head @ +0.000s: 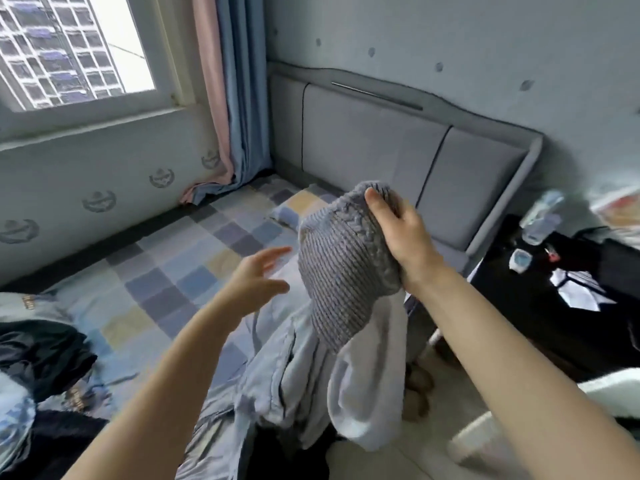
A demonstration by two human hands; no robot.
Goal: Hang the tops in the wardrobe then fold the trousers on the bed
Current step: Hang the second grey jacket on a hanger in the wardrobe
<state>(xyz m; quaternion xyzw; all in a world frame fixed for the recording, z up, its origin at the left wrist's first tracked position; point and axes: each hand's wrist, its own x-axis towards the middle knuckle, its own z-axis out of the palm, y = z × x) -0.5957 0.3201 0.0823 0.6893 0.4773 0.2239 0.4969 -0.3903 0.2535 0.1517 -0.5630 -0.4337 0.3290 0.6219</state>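
A gray sweater (341, 271) is gripped by the right hand (403, 233) over the bed (166, 271) — the left hand (258, 275) is open. A hanger is needed next — hanging is just starting.

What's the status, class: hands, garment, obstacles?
Right hand grip on grey knitted top, lifted over bed. Left hand open, empty. Dark clothes pile lies aside.

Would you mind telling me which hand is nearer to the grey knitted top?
Right. The right hand grips the grey knitted top at its upper edge; the left hand is open just to its left, not touching.
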